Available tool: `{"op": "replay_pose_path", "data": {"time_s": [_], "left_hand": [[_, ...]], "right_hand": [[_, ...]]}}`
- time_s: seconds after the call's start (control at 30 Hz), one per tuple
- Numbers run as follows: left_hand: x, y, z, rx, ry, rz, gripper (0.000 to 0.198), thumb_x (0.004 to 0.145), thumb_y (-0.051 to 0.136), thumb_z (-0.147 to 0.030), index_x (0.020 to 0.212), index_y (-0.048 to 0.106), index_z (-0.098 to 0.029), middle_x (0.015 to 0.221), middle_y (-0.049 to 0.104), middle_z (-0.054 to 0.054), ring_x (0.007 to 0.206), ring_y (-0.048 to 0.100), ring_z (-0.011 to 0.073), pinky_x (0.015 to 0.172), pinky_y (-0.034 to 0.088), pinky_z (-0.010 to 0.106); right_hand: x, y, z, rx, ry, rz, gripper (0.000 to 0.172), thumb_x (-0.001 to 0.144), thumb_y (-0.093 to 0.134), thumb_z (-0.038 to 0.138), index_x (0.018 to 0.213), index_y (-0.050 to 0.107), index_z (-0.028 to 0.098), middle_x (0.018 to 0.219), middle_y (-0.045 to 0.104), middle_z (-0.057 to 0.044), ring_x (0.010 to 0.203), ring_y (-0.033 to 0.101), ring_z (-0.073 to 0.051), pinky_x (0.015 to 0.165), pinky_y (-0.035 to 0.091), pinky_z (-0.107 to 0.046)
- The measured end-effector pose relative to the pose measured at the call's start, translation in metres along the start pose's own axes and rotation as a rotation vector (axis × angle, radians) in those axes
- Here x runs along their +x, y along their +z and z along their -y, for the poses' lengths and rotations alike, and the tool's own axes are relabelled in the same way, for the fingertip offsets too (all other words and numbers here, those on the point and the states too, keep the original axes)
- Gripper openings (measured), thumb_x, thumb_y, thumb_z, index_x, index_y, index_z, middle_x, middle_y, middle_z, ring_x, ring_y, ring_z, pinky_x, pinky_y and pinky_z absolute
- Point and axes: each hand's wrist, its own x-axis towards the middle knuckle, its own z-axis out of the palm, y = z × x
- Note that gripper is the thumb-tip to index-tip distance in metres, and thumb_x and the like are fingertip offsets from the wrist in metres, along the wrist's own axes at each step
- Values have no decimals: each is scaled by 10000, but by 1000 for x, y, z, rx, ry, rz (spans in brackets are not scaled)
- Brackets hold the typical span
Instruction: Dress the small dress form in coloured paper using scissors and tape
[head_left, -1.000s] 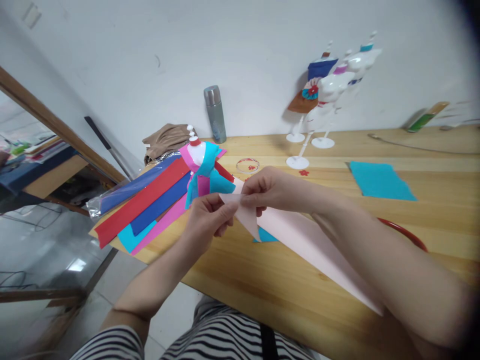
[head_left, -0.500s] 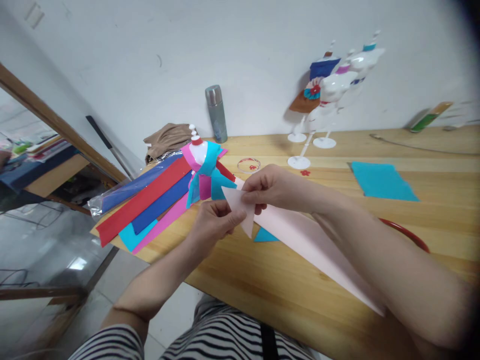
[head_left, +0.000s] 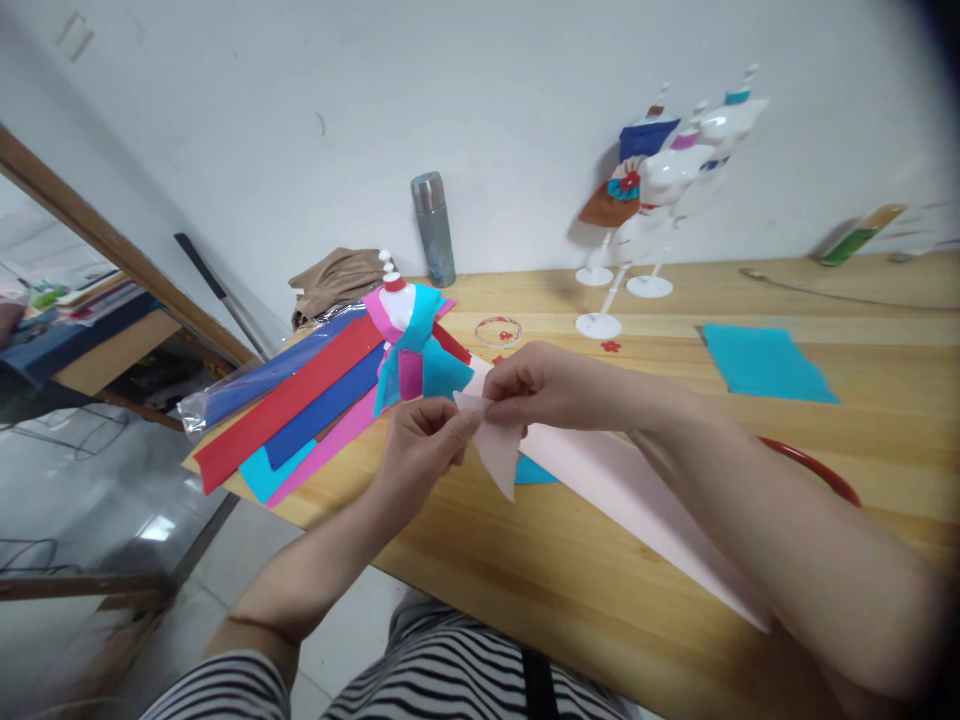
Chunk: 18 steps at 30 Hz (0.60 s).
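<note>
Between my two hands is a small pale pink piece of paper or fabric [head_left: 500, 450], its pointed end hanging down. My left hand [head_left: 426, 445] pinches its upper left corner between thumb and forefinger. Close beside it, my right hand [head_left: 529, 388] pinches the top edge with thumb and bent fingers. Just behind my left hand stands a miniature dress form [head_left: 410, 345] wrapped in turquoise and pink material. A long pale pink strip [head_left: 630, 490] lies under my right forearm, with a turquoise piece [head_left: 537, 470] partly beneath it.
Red [head_left: 289, 400], blue and pink strips fan out at the table's left. A steel flask [head_left: 433, 230] stands by the wall. Several white dress forms [head_left: 667, 180] stand back right. A turquoise sheet [head_left: 769, 362], a clear ring [head_left: 498, 331] and red flower pieces [head_left: 611, 347] lie on the table.
My left fingers have shifted up to the top corner of the pale pink piece, close to my right fingers. The piece has tilted, and its lower point has moved slightly right and down.
</note>
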Motion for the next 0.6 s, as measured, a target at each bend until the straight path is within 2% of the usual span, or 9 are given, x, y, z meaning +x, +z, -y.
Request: {"op": "replay_pose_path", "data": {"time_s": [0.1,0.2,0.3,0.37,0.47,0.6], "left_hand": [[1,1,-1,-45,-23,-33,486,779,776,-592,609,535,-205,449,420,-65,405,309,52,411,184,229],[0,0,0,-57,-11,-54,538,810,730,-628,577,509,-196,456,447,-53,395,320,46,400,180,226],[-2,-1,2,-48,-41,13,617,846,626,-725,567,528,-183,495,519,-14,403,374,57,397,198,231],[-3,0,3,-29,-89,103,605,799,663,-745,623,594,-170,523,545,-9,416,392,63,403,208,231],[-5,2,4,11,-151,202,507,739,762,-649,676,651,-158,531,537,-22,429,367,59,418,212,229],[-4,1,3,40,-136,161,453,784,743,-520,553,562,-174,508,467,-43,441,313,47,451,196,239]], "right_hand": [[-1,1,3,-6,10,28,186,829,619,314,682,622,200,642,578,27,622,544,-114,561,422,-245],[-3,0,8,-11,32,27,185,812,619,314,665,620,201,629,572,28,611,542,-117,560,435,-250],[-4,-1,12,4,56,-2,173,792,633,320,662,631,206,626,599,21,606,560,-121,557,441,-253],[-3,-2,13,22,64,-42,164,781,642,326,666,642,208,629,612,15,600,563,-122,557,450,-256],[-2,-2,12,49,57,-102,171,765,638,325,639,623,210,609,590,18,583,557,-121,553,458,-263],[-4,-5,12,46,17,-137,202,744,613,277,564,547,214,561,535,27,580,558,-129,561,448,-271]]}}
